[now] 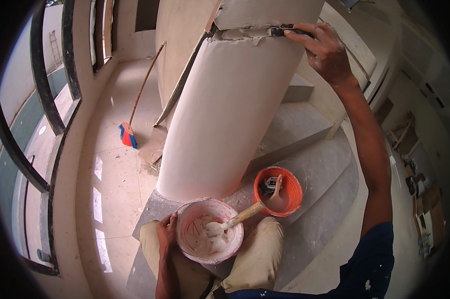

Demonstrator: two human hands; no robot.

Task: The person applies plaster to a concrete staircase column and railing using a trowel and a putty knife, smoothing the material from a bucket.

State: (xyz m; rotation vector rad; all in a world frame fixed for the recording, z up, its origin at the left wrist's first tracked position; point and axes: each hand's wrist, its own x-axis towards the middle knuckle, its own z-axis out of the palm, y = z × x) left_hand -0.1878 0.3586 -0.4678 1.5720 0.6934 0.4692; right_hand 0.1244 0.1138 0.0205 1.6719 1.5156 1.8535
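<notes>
Right grip [327, 54] pinches black tool [277, 32], axis crosswise, pointing left; left grip [166, 230] holds bucket [191, 213].

Daylight comes in through dark-framed windows [50, 102] on the left, set in a pale wall [68, 199], and I see it gleam in streaks on the glossy tiled floor [117, 199]. Grey steps [329, 157] fan out to the right.
</notes>
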